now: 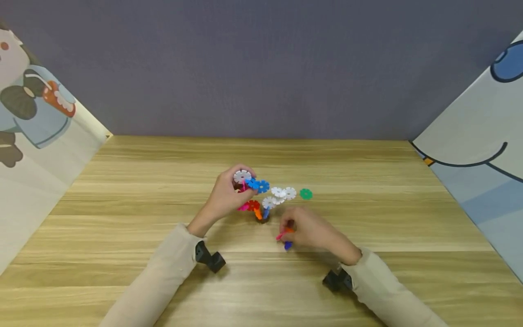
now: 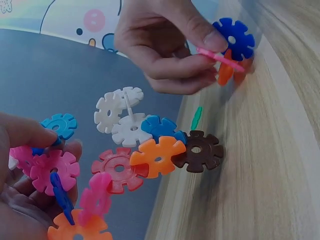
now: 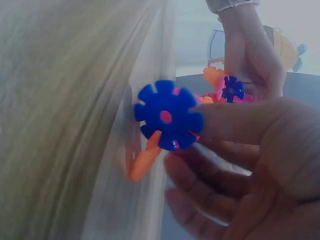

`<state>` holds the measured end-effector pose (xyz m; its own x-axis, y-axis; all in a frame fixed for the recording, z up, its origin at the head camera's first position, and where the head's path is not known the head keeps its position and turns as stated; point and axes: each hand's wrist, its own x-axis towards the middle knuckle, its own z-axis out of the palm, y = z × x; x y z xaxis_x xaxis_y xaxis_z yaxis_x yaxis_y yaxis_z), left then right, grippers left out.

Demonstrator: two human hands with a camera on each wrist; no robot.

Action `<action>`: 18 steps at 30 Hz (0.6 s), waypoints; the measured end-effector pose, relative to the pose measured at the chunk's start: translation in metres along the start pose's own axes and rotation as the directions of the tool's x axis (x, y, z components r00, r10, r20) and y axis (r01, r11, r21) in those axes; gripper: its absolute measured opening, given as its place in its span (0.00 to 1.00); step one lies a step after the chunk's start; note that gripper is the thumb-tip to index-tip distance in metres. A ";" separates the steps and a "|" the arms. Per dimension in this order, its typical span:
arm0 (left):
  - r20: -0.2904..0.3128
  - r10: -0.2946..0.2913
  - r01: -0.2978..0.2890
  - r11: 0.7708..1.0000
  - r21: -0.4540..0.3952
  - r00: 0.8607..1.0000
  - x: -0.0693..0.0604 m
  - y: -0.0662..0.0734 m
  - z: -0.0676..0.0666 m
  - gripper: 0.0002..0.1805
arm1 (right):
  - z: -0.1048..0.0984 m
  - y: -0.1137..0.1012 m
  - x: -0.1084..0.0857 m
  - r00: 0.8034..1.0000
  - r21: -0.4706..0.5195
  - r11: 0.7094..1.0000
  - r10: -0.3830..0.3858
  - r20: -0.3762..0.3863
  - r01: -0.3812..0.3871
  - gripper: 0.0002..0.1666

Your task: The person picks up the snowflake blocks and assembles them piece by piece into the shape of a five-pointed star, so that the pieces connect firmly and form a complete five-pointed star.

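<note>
My left hand (image 1: pixel 229 193) holds a chain of interlocked plastic snowflake discs above the table, its thumb and fingers round a blue disc (image 2: pixel 59 126) and pink discs (image 2: pixel 55 171). From there the chain runs through a red disc (image 2: pixel 120 170) and an orange disc (image 2: pixel 158 156) to a brown disc (image 2: pixel 199 151) low by the tabletop. White discs (image 1: pixel 279 194) branch off to the right. Lower right, my right hand (image 1: pixel 310 227) pinches a pink disc (image 2: pixel 222 60) between thumb and fingers. A dark blue disc (image 3: pixel 167 115) and an orange disc (image 3: pixel 146 157) are joined to it.
A single green disc (image 1: pixel 306 194) lies on the wooden table (image 1: pixel 163 159), right of the white discs. A grey panel (image 1: pixel 261 68) stands along the table's back edge. Printed cartoon panels (image 1: pixel 470 122) flank both sides. Black camera mounts (image 1: pixel 210 258) sit at the wrists.
</note>
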<state>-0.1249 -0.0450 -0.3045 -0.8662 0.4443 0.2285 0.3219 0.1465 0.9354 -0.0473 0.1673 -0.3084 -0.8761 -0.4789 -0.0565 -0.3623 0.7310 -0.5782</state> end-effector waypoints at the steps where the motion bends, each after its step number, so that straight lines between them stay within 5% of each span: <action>1: -0.002 -0.001 0.001 1.000 -0.004 1.000 0.000 0.000 0.000 0.18 | -0.002 -0.001 -0.001 1.000 -0.015 1.000 -0.006 -0.009 0.005 0.08; 5: -0.008 0.011 -0.012 1.000 -0.012 1.000 0.000 0.002 0.002 0.17 | -0.014 -0.009 -0.006 0.991 -0.067 0.995 -0.076 -0.110 0.069 0.07; 7: -0.009 0.024 -0.025 1.000 -0.009 1.000 0.000 0.002 0.003 0.17 | -0.022 -0.012 -0.008 0.969 -0.091 0.989 -0.136 -0.206 0.119 0.07; 9: -0.002 0.033 -0.033 0.999 -0.010 0.999 0.000 0.003 0.004 0.17 | -0.029 -0.014 -0.010 0.927 -0.120 0.979 -0.195 -0.320 0.164 0.08; 14: 0.025 0.057 -0.057 0.998 -0.017 0.998 -0.002 0.005 0.009 0.16 | -0.036 -0.012 -0.010 0.781 -0.196 0.954 -0.300 -0.548 0.229 0.11; 18: 0.029 0.096 -0.095 0.995 -0.015 0.995 -0.004 0.005 0.016 0.16 | -0.035 -0.008 -0.007 0.723 -0.237 0.938 -0.345 -0.598 0.252 0.11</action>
<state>-0.1135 -0.0322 -0.3052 -0.8202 0.4813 0.3090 0.3970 0.0902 0.9134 -0.0491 0.1815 -0.2748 -0.6987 -0.3078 0.6458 -0.6360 0.6807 -0.3636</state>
